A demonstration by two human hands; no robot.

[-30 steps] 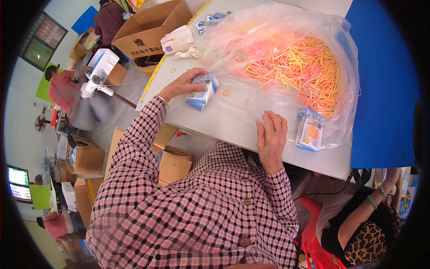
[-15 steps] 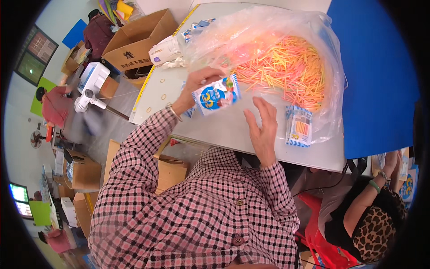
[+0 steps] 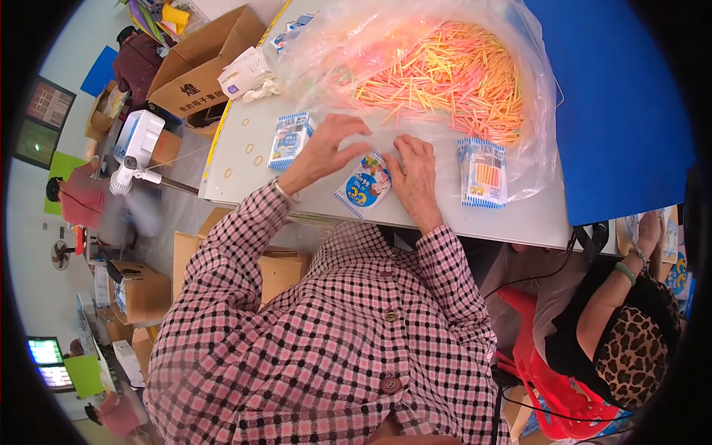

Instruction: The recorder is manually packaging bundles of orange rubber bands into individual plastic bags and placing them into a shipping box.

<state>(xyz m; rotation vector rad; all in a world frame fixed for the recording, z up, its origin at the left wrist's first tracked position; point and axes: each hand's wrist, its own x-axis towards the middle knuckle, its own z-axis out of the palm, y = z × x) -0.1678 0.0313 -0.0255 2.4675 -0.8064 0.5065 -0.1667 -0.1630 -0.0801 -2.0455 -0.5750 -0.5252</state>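
Observation:
A small blue-and-white snack packet (image 3: 365,183), printed side up, is tilted near the table's front edge. My right hand (image 3: 415,174) grips its upper right edge, thumb along the border and fingers bent; the part of the grip behind the packet is hidden. Just to the left, my left hand (image 3: 326,152) is open, thumb and fingers apart with nothing between them. Beside its wrist lie blue-and-white packets (image 3: 291,139). Another packet (image 3: 483,174) rests to the right of my right hand. Beyond both hands, a large clear plastic bag (image 3: 545,96) lies open around many pink and yellow sticks (image 3: 452,81).
A white tissue pack (image 3: 248,74) sits at the table's left edge, with more packets behind it. A cardboard box (image 3: 196,70) and a clip-on fan (image 3: 133,159) stand to the left. A blue board (image 3: 619,111) borders the right. A co-worker's arm (image 3: 604,300) shows at lower right.
The left hand has let go of the packet and opened. The packet has come down and turned, and is now at the right hand, which has closed on its edge. The view has shifted slightly.

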